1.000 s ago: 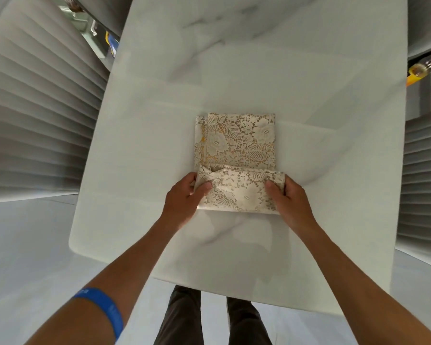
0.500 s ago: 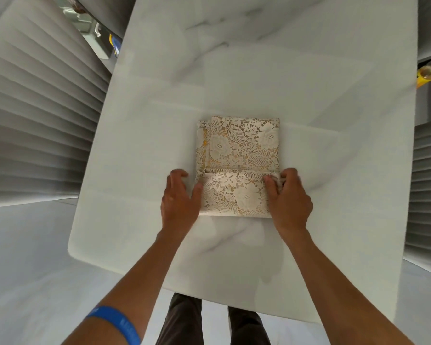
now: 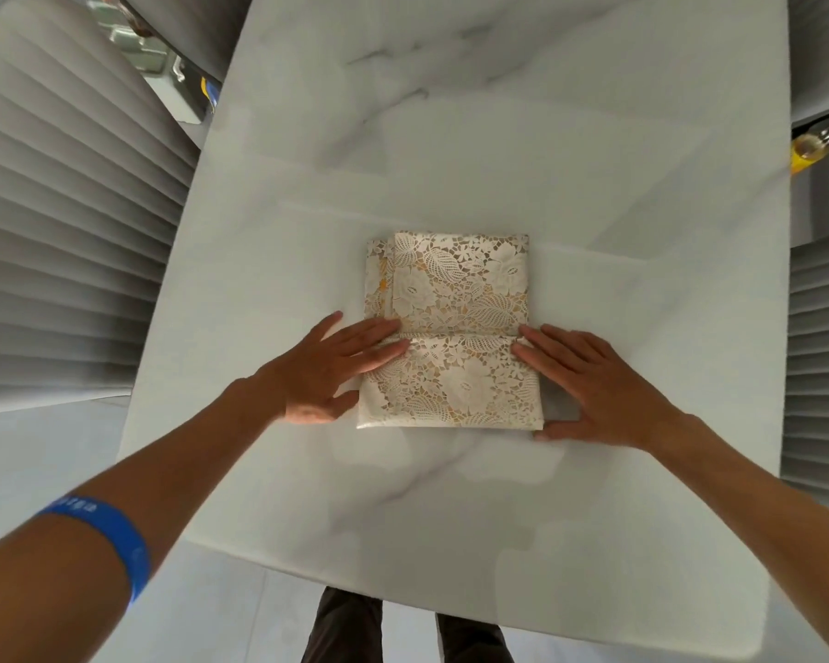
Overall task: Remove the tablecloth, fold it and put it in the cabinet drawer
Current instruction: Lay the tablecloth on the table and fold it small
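The cream lace tablecloth (image 3: 451,327) lies folded into a small rectangle in the middle of the white marble table (image 3: 498,136). Its near part is doubled over the far part, with a fold edge running across the middle. My left hand (image 3: 331,366) lies flat at the cloth's left side, fingertips resting on the folded flap. My right hand (image 3: 589,380) lies flat at the right side, fingertips on the flap's right end and thumb along the near corner. Neither hand grips the cloth. No cabinet or drawer is in sight.
Grey ribbed chairs stand at the table's left (image 3: 68,256) and right (image 3: 824,351). A bottle with yellow liquid (image 3: 819,145) shows past the right edge. My legs (image 3: 403,629) are at the near table edge. A blue wristband (image 3: 111,538) is on my left arm.
My hands have laid the near flap down over the cloth, let go of its corners and spread flat, pressing the flap at both ends.
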A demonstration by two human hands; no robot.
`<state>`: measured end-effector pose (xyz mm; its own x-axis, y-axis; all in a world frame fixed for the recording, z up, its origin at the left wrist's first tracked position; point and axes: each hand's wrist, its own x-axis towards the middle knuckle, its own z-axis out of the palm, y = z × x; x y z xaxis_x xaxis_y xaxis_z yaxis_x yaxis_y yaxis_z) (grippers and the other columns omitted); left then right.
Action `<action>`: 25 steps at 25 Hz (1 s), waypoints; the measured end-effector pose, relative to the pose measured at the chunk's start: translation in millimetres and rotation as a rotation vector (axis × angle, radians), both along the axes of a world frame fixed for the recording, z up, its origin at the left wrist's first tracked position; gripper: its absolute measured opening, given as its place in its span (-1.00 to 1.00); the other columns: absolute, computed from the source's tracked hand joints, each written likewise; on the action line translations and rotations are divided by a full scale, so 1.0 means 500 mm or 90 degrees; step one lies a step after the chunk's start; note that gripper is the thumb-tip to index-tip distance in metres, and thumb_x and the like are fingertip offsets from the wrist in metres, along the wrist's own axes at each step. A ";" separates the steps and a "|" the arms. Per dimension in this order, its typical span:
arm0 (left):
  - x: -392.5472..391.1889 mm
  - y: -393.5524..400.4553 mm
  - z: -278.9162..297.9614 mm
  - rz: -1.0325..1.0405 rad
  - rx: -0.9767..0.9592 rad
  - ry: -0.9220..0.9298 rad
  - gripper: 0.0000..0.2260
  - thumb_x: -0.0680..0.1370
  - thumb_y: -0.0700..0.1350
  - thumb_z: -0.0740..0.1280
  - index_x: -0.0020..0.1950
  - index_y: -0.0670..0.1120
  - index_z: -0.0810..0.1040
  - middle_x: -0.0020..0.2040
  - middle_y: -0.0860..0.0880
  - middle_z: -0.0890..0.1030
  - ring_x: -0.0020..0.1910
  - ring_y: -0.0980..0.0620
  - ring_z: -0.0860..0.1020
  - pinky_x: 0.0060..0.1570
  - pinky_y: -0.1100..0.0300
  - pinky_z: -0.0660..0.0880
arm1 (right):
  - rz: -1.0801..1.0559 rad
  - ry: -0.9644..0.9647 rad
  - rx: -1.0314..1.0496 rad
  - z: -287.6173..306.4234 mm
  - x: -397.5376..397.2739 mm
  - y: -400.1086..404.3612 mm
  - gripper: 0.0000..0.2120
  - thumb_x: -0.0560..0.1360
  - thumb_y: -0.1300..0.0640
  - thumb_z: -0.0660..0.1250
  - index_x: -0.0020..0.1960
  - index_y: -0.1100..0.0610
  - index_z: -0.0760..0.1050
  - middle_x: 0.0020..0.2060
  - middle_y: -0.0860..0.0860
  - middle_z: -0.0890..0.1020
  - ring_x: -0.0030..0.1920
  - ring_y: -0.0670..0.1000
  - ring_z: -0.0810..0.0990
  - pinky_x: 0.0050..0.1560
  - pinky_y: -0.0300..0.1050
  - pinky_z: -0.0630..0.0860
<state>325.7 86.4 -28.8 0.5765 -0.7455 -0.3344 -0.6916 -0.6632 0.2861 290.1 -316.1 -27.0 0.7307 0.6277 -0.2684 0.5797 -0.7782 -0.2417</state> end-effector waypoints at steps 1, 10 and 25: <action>0.010 0.009 -0.002 -0.007 0.006 0.009 -0.15 0.51 0.08 0.36 0.58 0.20 -0.18 0.62 0.07 -0.14 0.59 0.09 -0.14 0.52 -0.11 -0.07 | -0.001 -0.002 -0.003 -0.001 0.002 0.002 -0.07 0.38 -0.49 0.17 0.59 -0.05 -0.01 0.59 -0.07 0.03 0.56 0.03 0.09 0.48 0.03 0.13; 0.015 -0.010 -0.025 0.109 -0.179 -0.108 -0.26 0.37 0.24 0.43 0.50 0.13 0.28 0.49 -0.02 0.37 0.31 -0.07 0.40 0.29 -0.07 0.28 | -0.092 -0.153 0.175 -0.011 0.084 0.057 -0.44 0.43 0.05 0.44 0.39 0.16 0.45 0.31 0.10 0.55 -0.06 0.18 0.53 -0.05 0.01 0.42; 0.065 -0.146 0.016 0.927 -0.402 0.002 -0.58 0.57 0.21 0.27 -0.24 -0.12 0.50 -0.32 -0.01 0.57 -0.33 -0.02 0.51 -0.28 0.09 0.39 | -0.719 0.025 0.251 0.008 0.167 0.198 -0.44 0.57 -0.29 0.08 -0.41 0.09 0.28 -0.49 -0.01 0.44 -0.43 0.05 0.41 -0.42 -0.08 0.22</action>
